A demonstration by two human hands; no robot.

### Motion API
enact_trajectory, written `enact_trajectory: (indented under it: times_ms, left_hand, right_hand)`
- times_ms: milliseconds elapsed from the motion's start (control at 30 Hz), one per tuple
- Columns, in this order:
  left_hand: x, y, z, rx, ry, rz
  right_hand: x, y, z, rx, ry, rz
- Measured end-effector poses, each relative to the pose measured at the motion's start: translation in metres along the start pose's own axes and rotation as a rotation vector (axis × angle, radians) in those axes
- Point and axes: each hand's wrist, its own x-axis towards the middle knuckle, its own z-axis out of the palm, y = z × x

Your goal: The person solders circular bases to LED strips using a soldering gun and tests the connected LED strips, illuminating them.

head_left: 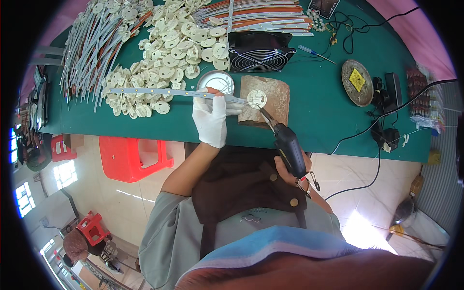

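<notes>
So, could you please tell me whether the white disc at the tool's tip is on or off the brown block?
On: the disc lies on the block, whose top shows around it.

The glove [210,124] in the centre looks of matt cloth, the soldering gun [290,152] of smooth plastic, the block [279,96] rough. The stool [117,157] at left is glossy plastic.
</notes>
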Motion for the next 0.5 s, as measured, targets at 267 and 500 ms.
enact_trajectory:
  times_ms: [267,500]
  left_hand:
    - [0.0005,-0.0050,-0.0024,0.070,0.027,0.018]
    - [-0.0008,0.0023,0.0019,-0.006,0.008,-0.005]
  right_hand:
    - [0.0029,-0.0053,-0.0041,0.016,-0.059,0.046]
    - [-0.0001,-0.0021,-0.0054,-0.032,-0.108,0.068]
